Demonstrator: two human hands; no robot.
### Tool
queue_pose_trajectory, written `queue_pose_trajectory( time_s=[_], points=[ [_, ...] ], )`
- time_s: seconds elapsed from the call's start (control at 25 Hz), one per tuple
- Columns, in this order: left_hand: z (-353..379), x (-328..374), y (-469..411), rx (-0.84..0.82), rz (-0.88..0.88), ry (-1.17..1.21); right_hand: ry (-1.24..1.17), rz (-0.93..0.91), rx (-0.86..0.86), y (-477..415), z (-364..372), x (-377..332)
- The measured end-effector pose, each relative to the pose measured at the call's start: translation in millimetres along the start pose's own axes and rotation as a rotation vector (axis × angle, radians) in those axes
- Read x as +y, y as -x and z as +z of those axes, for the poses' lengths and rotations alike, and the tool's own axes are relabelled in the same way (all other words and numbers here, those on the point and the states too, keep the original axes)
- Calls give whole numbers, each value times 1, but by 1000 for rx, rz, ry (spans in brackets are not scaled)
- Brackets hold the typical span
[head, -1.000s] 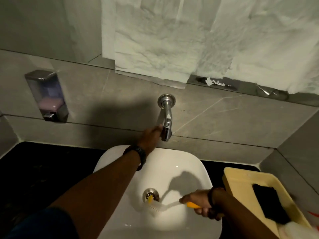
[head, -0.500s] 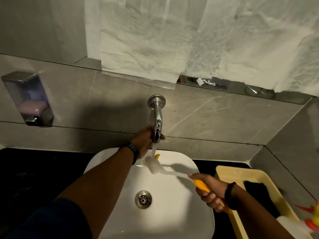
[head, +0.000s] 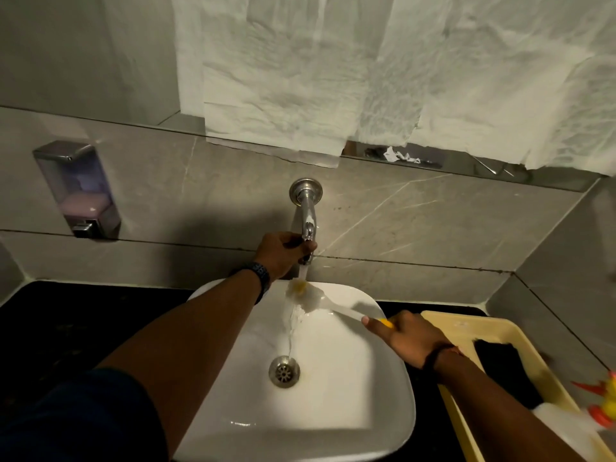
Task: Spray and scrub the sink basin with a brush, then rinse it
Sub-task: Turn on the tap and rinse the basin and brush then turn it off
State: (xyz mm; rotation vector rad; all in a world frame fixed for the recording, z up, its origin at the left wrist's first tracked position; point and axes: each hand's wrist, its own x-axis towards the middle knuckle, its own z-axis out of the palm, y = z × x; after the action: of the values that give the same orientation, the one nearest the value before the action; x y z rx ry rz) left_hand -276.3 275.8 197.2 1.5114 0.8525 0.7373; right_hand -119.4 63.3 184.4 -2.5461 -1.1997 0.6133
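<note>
A white sink basin (head: 350, 388) sits on a black counter, with a steel drain (head: 284, 371) at its middle. My left hand (head: 283, 250) grips the end of the chrome wall tap (head: 306, 211). Water runs from the tap down into the basin. My right hand (head: 406, 338) holds the yellow handle of a white brush (head: 310, 293). The brush head sits under the water stream at the back of the basin.
A yellow tray (head: 473, 331) at the right holds a black cloth (head: 503, 361) and a spray bottle (head: 603, 401) with a red and yellow top. A soap dispenser (head: 78, 190) hangs on the grey tile wall at left. White paper covers the mirror above.
The brush rose from the drain to the tap. Water started to run and now flows fully over the brush head. My left hand stays on the tap.
</note>
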Motion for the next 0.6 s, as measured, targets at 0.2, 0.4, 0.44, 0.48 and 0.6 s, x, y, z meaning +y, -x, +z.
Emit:
queue_pose_trajectory(
  time_s=[0.2,0.4,0.44,0.48,0.6],
  points=[
    [2,1,0,12,-19,-65,-451,289,-290,17,-2,2],
    [2,1,2,7,-11,-74,-604,431,-562,22,-6,1],
    [2,1,2,9,-8,-75,-608,421,-542,21,-4,-1],
    [2,1,2,12,-9,-70,-596,392,-485,20,-2,-4],
    [1,2,1,23,4,-68,-283,95,-87,15,8,-10]
  ],
)
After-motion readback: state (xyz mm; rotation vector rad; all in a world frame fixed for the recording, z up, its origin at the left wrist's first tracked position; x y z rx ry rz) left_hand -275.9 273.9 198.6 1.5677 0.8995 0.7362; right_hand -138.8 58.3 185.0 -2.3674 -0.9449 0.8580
